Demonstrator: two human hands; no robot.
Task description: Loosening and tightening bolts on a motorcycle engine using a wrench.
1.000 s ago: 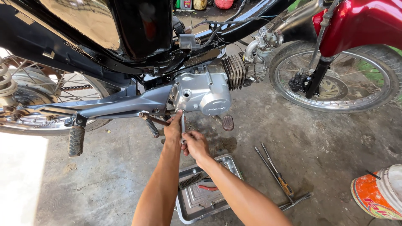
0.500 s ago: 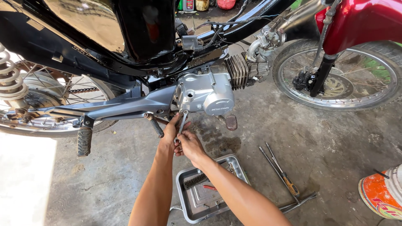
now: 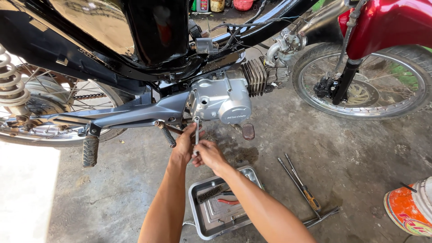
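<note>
Both hands (image 3: 198, 150) gripping wrench (image 3: 196, 131) under engine case (image 3: 220, 101) — tray (image 3: 198, 216) just behind.

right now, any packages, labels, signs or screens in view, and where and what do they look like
Bottles: top edge behind the motorbike, green and pale containers with labels, cut off by the frame.
Red tub: top edge beside them, round.
Bucket: lower right on the concrete, white with an orange, red and green printed band.
Raised marking on the engine cover: silver, low on the rounded case.
No signs or screens.
</note>
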